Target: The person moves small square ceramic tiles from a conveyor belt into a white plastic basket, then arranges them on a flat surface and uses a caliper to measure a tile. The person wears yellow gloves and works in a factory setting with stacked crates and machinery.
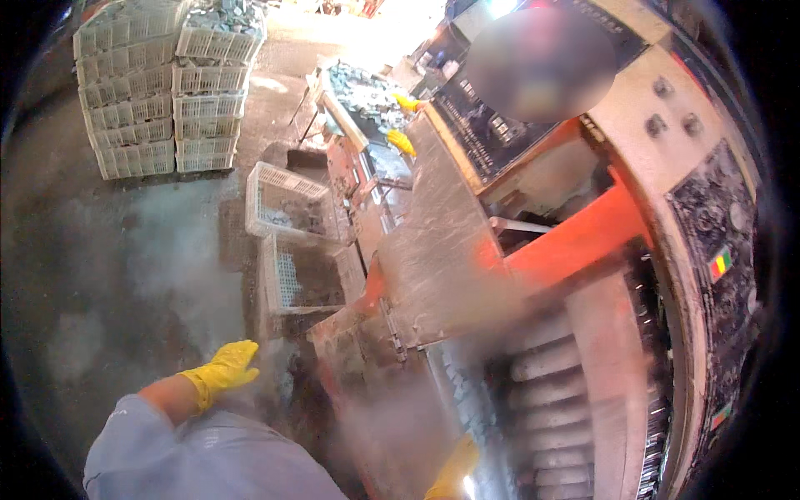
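Observation:
My left hand (227,367), in a yellow glove, hangs free beside me over the dusty floor, fingers apart and holding nothing. My right hand (454,471), also in a yellow glove, shows only partly at the bottom edge, close to the grey cylinders (546,392) lying in a row at the machine's front. Whether it grips anything I cannot tell. A large press-like machine (575,242) with orange parts stands to my right. Smoke or dust drifts across the lower middle.
Two white plastic crates (287,200) with metal pieces stand on the floor ahead. Stacks of crates (158,92) rise at the back left. Another person's yellow-gloved hands (402,140) work at a table of metal parts further along.

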Demonstrator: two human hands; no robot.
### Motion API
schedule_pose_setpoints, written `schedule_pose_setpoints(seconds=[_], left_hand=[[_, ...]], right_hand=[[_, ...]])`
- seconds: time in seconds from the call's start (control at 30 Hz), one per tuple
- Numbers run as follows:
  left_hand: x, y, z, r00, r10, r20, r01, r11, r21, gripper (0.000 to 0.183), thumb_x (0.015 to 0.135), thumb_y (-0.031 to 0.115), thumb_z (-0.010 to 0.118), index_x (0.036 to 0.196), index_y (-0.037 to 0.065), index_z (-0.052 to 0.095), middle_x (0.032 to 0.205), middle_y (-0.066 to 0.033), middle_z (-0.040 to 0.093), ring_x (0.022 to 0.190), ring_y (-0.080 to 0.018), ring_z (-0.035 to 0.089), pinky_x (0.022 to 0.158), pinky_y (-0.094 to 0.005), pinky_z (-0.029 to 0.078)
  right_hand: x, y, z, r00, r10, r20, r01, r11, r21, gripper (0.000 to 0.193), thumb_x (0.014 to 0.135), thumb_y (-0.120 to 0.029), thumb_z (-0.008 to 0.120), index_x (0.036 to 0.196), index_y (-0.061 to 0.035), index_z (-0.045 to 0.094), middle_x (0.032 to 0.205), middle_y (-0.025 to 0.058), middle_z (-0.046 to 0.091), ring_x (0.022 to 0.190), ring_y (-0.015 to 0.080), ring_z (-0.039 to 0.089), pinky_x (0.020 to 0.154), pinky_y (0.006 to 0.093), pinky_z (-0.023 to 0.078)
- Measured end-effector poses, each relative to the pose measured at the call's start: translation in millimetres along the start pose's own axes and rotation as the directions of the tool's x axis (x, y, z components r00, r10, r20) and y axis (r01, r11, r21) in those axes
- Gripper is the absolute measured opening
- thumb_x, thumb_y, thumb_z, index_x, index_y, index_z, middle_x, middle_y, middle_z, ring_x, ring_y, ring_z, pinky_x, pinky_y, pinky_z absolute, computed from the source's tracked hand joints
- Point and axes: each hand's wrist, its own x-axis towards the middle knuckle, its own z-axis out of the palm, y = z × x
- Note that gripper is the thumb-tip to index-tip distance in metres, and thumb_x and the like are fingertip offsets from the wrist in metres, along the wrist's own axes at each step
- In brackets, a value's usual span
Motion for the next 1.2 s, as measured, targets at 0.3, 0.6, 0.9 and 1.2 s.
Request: schedule_pose_setpoints(seconds=[0.3, 0.6, 0.9, 1.2], left_hand=[[23, 1, -63, 0.877, -0.165, 0.451, 0.022, 0.952, 0.306, 0.059, 0.087, 0.048, 0.07, 0.124, 0.002, 0.071, 0.123, -0.0247, 0.071, 0.118, -0.0426, 0.066, 0.102, -0.0526, 0.051], [-97, -88, -83, 0.887, -0.415, 0.205, 0.386, 0.907, 0.166, 0.066, 0.083, 0.051, 0.073, 0.129, 0.003, 0.069, 0.13, -0.0243, 0.069, 0.124, -0.0426, 0.063, 0.104, -0.0492, 0.05], [-255, -241, -72, 0.472, -0.877, 0.091, 0.88, 0.474, 0.008, 0.077, 0.077, 0.053, 0.079, 0.13, -0.001, 0.069, 0.133, -0.0283, 0.067, 0.129, -0.0437, 0.061, 0.11, -0.0494, 0.047], [-194, -314, -181, 0.333, -0.906, 0.262, 0.941, 0.304, -0.147, 0.076, 0.079, 0.045, 0.081, 0.136, -0.002, 0.066, 0.135, -0.0264, 0.067, 0.122, -0.0354, 0.068, 0.098, -0.0461, 0.057]], right_hand=[[-24, 16, 4, 0.944, -0.292, -0.154, 0.292, 0.956, -0.022, 0.033, 0.101, -0.042, 0.06, 0.099, -0.0117, 0.073, 0.091, 0.0179, 0.074, 0.087, 0.0426, 0.07, 0.079, 0.0557, 0.051], [-36, 14, 17, 0.801, -0.377, -0.464, 0.372, 0.922, -0.107, 0.023, 0.098, -0.033, 0.069, 0.102, -0.0112, 0.075, 0.087, 0.0134, 0.076, 0.082, 0.0368, 0.07, 0.08, 0.0501, 0.051], [-38, 21, 55, 0.808, -0.179, -0.562, 0.066, 0.975, -0.214, 0.035, 0.104, -0.03, 0.059, 0.124, -0.0031, 0.071, 0.121, 0.0201, 0.073, 0.115, 0.0412, 0.066, 0.101, 0.0506, 0.052], [-213, -119, 185, 0.948, 0.3, -0.11, -0.288, 0.951, 0.109, 0.064, 0.097, -0.038, 0.065, 0.142, 0.0069, 0.056, 0.144, 0.0309, 0.057, 0.137, 0.0428, 0.053, 0.117, 0.0454, 0.041]])
